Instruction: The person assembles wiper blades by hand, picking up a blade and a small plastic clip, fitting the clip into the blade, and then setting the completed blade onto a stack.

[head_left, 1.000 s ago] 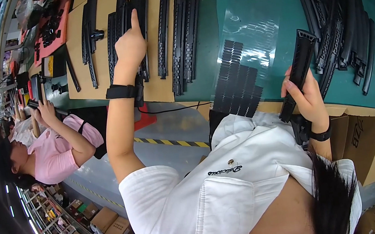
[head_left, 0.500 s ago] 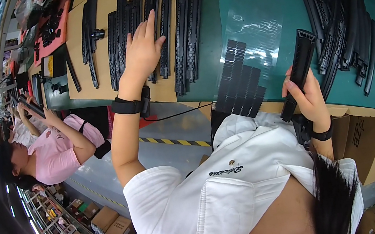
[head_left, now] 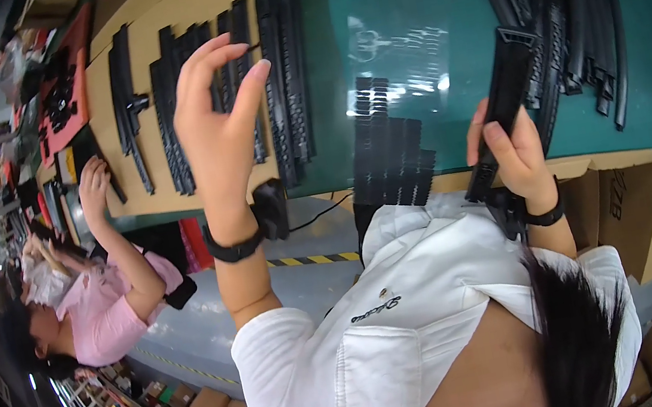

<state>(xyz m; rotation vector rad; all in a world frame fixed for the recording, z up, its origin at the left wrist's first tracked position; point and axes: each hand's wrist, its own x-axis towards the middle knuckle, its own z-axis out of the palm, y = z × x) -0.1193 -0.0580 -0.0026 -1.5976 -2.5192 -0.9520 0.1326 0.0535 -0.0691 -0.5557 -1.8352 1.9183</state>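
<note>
Loosely curved left hand (head_left: 218, 126) aloft; right hand (head_left: 518, 154) gripping black strip (head_left: 511, 75).

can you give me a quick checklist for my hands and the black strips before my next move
1. Right hand gripping the held strip: ok.
2. Left hand free: ok, open with nothing seen in it.
3. Strips on the cardboard lined up: ok where visible, roughly side by side; the left hand hides some.
4. Far-right pile sorted: not ok, its strips overlap.
5. Held strip's top end clear of that pile: cannot tell from this view.
</note>
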